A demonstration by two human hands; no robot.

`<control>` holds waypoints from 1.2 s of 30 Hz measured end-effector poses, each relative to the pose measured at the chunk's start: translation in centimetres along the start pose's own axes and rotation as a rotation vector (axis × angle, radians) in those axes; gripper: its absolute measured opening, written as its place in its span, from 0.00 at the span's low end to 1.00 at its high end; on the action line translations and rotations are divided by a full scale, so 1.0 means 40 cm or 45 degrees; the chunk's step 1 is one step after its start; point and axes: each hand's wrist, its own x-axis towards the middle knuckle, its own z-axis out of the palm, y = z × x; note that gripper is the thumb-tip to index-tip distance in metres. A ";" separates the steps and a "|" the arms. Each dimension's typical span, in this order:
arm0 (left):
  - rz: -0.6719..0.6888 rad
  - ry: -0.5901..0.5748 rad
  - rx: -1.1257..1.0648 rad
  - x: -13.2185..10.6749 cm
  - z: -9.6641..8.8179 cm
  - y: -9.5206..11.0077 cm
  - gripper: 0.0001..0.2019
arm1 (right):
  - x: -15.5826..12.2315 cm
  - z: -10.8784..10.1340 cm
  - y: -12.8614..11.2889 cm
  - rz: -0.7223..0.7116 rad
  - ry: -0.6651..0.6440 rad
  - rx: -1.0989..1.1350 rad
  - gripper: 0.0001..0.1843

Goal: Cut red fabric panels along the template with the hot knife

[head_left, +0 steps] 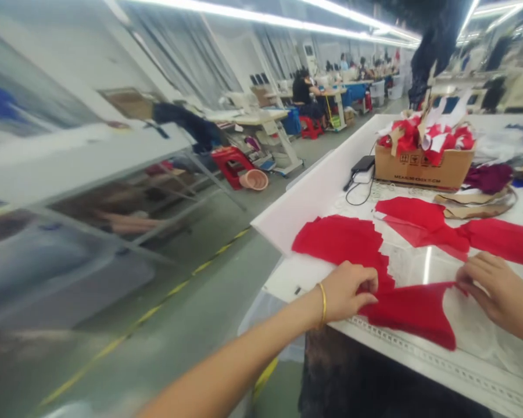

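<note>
A cut piece of red fabric lies at the front of the white table, between my two hands. My left hand, with a gold bangle at the wrist, is closed at the left end of this piece, thumb and fingers curled together. At its upper right corner, my right hand pinches the red fabric. Just behind my left hand rests a fanned stack of red fabric pieces. More red fabric is spread further back, one part thin and see-through.
A cardboard box full of red and white scraps stands at the back. Beside it are a black device with a cable and brown pattern strips. A ruler strip runs along the front edge. Left is an aisle with yellow-black floor tape.
</note>
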 end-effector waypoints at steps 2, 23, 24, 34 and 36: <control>-0.009 0.120 0.113 0.002 -0.033 -0.041 0.06 | 0.044 -0.032 -0.016 -0.008 0.113 -0.035 0.08; -0.245 0.519 0.657 -0.113 0.064 -0.326 0.22 | 0.116 0.116 -0.167 -0.168 -0.152 0.022 0.04; -0.244 0.499 0.628 -0.108 0.071 -0.323 0.22 | 0.103 0.107 -0.143 -0.159 -0.156 -0.009 0.04; -0.216 0.388 0.430 -0.060 0.093 -0.366 0.31 | -0.064 0.028 0.101 0.297 -0.142 -0.327 0.14; -0.145 0.478 0.433 -0.037 0.073 -0.352 0.28 | -0.082 0.024 0.120 0.387 -0.149 -0.351 0.15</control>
